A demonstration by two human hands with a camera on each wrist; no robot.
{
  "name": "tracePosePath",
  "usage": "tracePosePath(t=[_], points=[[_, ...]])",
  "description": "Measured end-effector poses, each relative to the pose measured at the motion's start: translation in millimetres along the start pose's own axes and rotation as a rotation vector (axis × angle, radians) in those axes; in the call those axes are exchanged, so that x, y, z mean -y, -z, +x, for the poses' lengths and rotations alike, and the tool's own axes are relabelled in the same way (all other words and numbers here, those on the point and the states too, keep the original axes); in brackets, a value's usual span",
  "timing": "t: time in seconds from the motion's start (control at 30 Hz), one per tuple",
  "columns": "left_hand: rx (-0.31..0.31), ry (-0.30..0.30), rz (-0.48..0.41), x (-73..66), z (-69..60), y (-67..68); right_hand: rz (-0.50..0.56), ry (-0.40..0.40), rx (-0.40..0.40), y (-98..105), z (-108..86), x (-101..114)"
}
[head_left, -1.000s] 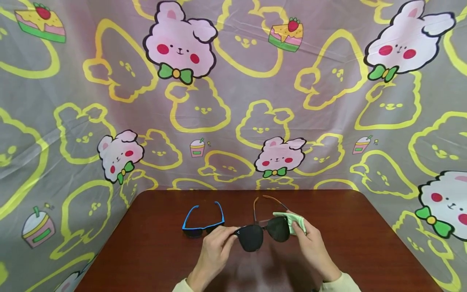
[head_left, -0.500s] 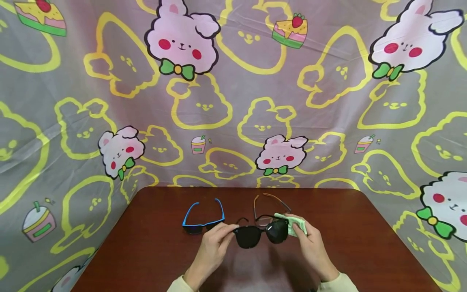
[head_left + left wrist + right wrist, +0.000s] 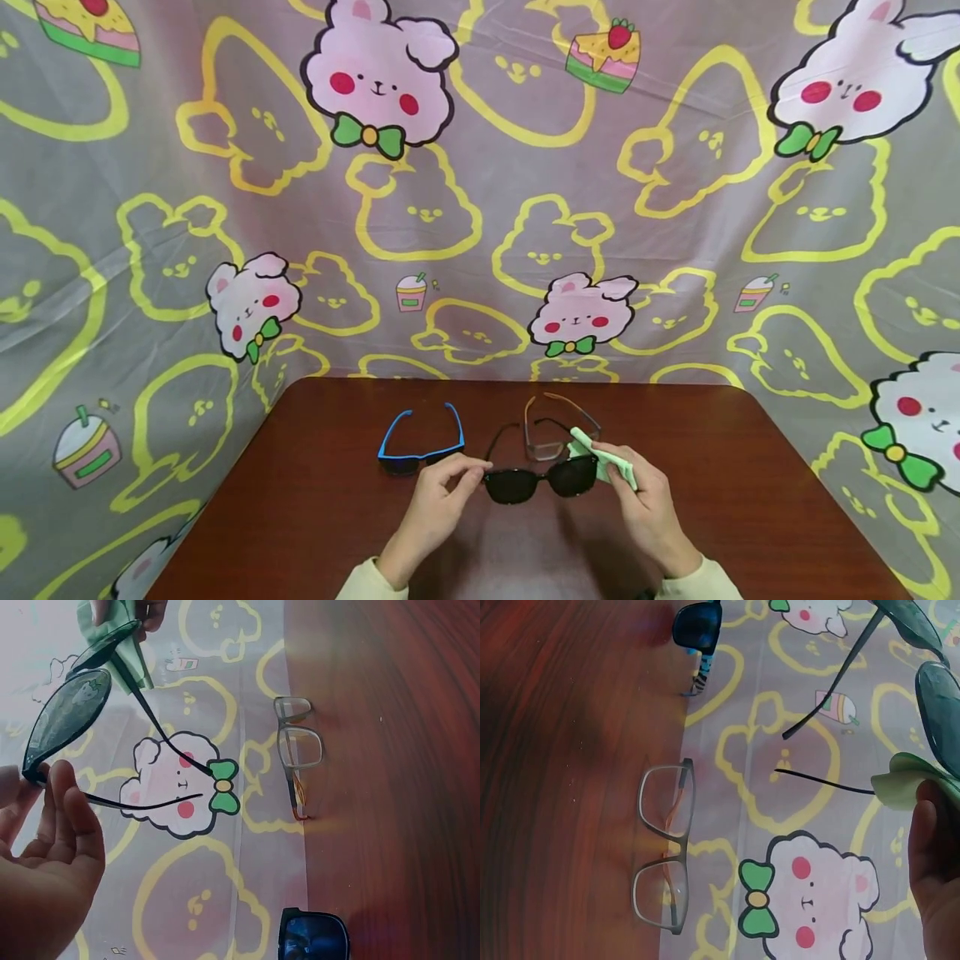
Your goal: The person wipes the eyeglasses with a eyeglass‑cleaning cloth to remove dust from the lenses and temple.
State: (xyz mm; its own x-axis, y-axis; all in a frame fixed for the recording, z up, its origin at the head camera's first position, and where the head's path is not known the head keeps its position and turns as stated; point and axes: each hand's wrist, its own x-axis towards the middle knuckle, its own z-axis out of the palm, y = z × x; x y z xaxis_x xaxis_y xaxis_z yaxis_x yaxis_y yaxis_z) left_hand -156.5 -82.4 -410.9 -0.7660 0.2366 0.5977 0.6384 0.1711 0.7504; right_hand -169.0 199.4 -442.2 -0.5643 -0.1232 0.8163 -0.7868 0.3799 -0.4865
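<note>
A pair of black sunglasses [image 3: 512, 486] is held up above the table, dark lenses toward me and temples pointing away. My left hand [image 3: 437, 510] pinches the frame's left corner between thumb and fingers, as the left wrist view also shows. At the other corner my right hand [image 3: 651, 506] grips a light green cloth [image 3: 617, 467] that is folded against the sunglasses' frame. In the right wrist view the cloth [image 3: 904, 780] wraps round the near temple hinge, and part of the right hand [image 3: 937, 855] is cut off by the edge.
Blue-framed sunglasses [image 3: 422, 457] lie on the brown table [image 3: 315, 500], behind my left hand. Clear eyeglasses with orange-brown temples [image 3: 546, 451] lie behind the held pair. A patterned curtain [image 3: 480, 167] hangs round the table's back and sides.
The black sunglasses have tipped, so their temples now show extending away behind the lenses. Both hands keep their hold, and the cloth has shifted slightly at the right corner. The head view has tilted down slightly.
</note>
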Motion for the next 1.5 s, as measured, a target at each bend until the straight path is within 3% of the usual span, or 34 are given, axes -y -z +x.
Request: tracePosePath(t=[0.13,0.37,0.6,0.8,0.9,1.13,1.5], points=[[-0.003,0.073,-0.005,-2.2,0.6,1.3,0.001,0.061,0.008,0,5.4,8],[0.011,0.127,-0.035,-0.7,2.0,3.2,0.035,0.108,0.039,0,14.7,25],[0.013,0.262,-0.061,26.8,1.6,0.8,-0.041,0.171,0.073,-2,7.5,2],[0.017,0.285,-0.057,32.4,1.8,2.3,-0.148,0.188,0.097,-2,2.6,-7],[0.033,0.313,-0.020,28.6,2.4,3.0,-0.171,0.217,0.118,-3,1.4,-8],[0.063,0.332,-0.022,-2.2,5.9,8.3,-0.217,0.322,0.095,-6,2.2,-8],[0.067,0.326,0.036,-8.7,5.8,8.9,-0.278,0.290,0.127,-5,-2.3,-7]])
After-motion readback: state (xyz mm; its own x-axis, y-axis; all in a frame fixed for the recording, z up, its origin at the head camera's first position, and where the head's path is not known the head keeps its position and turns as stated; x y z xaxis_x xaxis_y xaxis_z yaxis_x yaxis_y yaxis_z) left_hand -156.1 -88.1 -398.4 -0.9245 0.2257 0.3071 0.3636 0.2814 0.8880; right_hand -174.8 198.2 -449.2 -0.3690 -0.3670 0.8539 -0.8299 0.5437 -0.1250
